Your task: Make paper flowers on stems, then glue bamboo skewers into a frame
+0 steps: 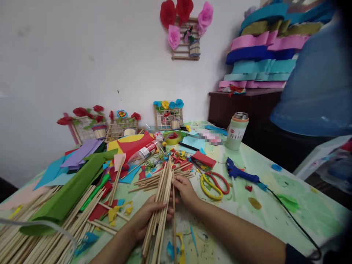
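Note:
My left hand (147,216) is wrapped around a loose bundle of thin wooden sticks (156,231), which slants up and away from me over the table. To the right of the bundle, my right hand (186,192) has its thumb and fingers closed on a single, darker wooden stick (174,238), close to the bundle's upper part. Just beyond the hands, more short sticks (148,182) lie in a pile among paper scraps. Scissors (211,187) with yellow and red handles rest to the right of my right hand.
A blue glue gun (240,172) with a black cord lies right, near a lidless bottle (236,132). Left are green paper (68,187) and many long sticks (52,242). A plastic bottle (144,152) and tape roll (172,138) lie behind. Flower-decorated stick frames (168,119) lean on the wall.

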`<state>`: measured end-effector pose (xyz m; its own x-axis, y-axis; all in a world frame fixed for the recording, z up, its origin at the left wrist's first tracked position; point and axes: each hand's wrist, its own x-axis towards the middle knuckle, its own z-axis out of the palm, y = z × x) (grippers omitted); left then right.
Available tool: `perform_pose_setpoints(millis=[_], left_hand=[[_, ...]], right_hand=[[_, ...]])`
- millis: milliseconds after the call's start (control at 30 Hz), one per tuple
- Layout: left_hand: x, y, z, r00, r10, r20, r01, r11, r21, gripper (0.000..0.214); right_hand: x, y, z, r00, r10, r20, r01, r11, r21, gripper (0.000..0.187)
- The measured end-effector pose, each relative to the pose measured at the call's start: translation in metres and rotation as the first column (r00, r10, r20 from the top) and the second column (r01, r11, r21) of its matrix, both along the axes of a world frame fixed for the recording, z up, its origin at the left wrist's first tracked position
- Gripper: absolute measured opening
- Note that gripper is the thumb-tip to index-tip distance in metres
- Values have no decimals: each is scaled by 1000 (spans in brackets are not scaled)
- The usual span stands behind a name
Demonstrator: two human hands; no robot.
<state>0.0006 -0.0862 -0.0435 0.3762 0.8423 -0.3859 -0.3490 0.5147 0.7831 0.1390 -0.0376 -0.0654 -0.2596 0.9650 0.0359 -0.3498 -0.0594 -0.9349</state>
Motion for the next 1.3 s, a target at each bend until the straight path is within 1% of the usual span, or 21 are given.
perform_pose_setpoints(millis=[100, 167, 300, 367, 433, 567, 700, 833, 967, 1067, 1200, 1300], left_hand=[[-2, -3, 2, 1000, -14, -13, 13, 1000, -21, 37], [-4, -5, 1, 999, -27, -16, 27, 999, -37, 37], [-8, -8, -2, 998, -54, -25, 53, 997, -62, 36], [-9, -9, -4, 998, -65, -27, 63, 996, -56, 36], [-10, -11, -5, 995, -99, -19, 98, 995, -36, 37], [-12, -12, -7, 977, -212, -30, 212, 977, 6, 38], [-12, -11, -6, 964, -256, -75, 259, 965, 33, 39], [-10, -13, -4, 944, -306, -124, 314, 948, 45, 38], [-8, -15, -4, 936, -310, -165, 325, 943, 75, 34], [-7, -16, -4, 935, -313, -167, 331, 939, 93, 37], [-7, -15, -2, 950, -276, -143, 291, 951, 102, 37], [-8, -14, -1, 956, -272, -109, 281, 956, 84, 39]], right_hand=[[1, 0, -3, 999, -53, 4, 53, 999, -7, 33], [1, 2, -6, 992, -129, 2, 129, 992, 5, 34], [8, 12, -14, 945, -320, -69, 322, 946, 25, 30], [14, 19, -13, 928, -363, -86, 366, 930, 19, 27], [23, 25, -9, 925, -373, -73, 376, 927, 20, 27], [35, 31, 7, 938, -343, -52, 344, 939, 14, 32], [39, 30, 17, 941, -336, 39, 334, 941, 55, 34], [39, 30, 15, 939, -328, 104, 324, 944, 61, 31], [42, 33, 11, 929, -330, 168, 323, 944, 71, 27], [43, 35, 9, 919, -344, 194, 333, 939, 86, 25], [44, 39, 8, 910, -375, 177, 367, 927, 75, 25], [51, 46, 9, 894, -429, 129, 427, 903, 51, 25]])
